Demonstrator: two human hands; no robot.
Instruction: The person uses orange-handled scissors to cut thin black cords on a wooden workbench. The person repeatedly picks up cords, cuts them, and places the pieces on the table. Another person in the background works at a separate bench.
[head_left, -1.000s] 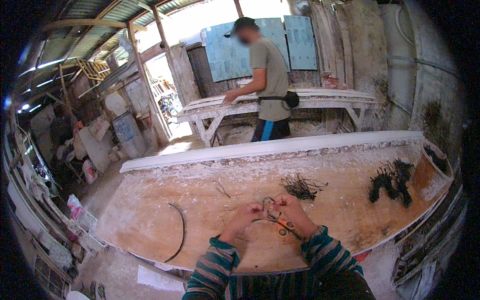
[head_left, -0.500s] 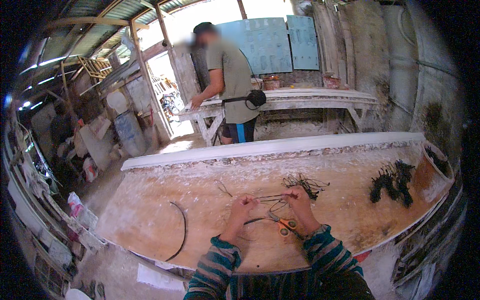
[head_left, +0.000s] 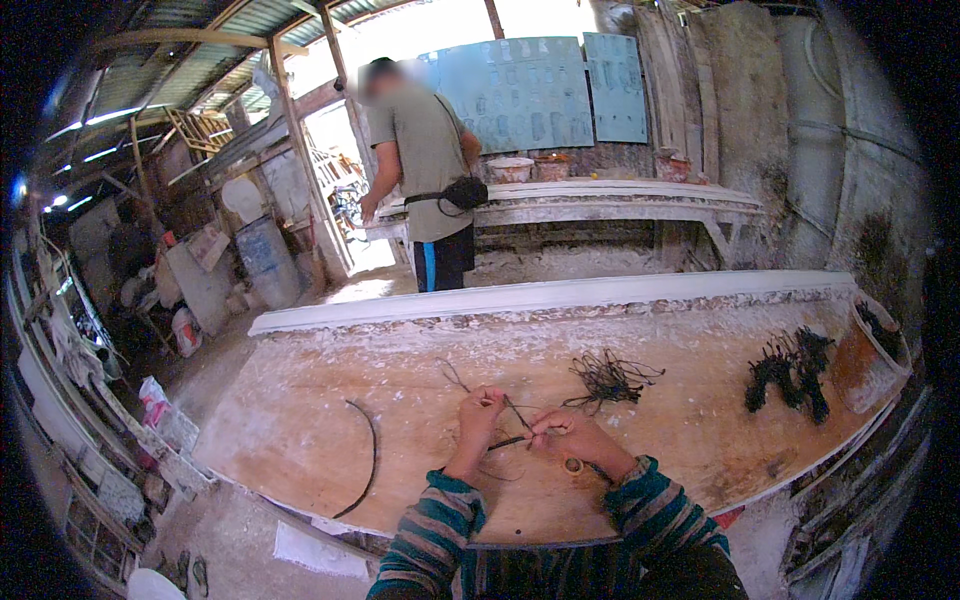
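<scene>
From where I stand, the near counter [head_left: 300,400] takes up most of the room in front of the worker, its wood dusted white, with a white strip [head_left: 550,292] along the far edge. Beyond it is a second, long counter [head_left: 620,190], and a co-worker [head_left: 425,150] in a dull green shirt stands at its left end, one arm lowered.

The worker's forearms, in striped sleeves [head_left: 432,520], come over the near edge and slant in toward each other. The left hand [head_left: 480,412] is nearly closed, fingertips pinched on a thin dark cord [head_left: 517,413]. The right hand [head_left: 562,432], lower and just beside it, also pinches the cord, fingers curled inward. The cord runs slantwise across the short gap between them, above the middle of the near part of the counter.

At the right end sits a brownish bucket [head_left: 866,368], with fuzzy black clumps [head_left: 790,375] beside it. Nearer the hands lies a loose bundle [head_left: 612,383] of dark loops. A long black strip [head_left: 375,450] curves on the left. Scissors [head_left: 573,465] show an orange handle below the right hand, which hides the rest.
</scene>
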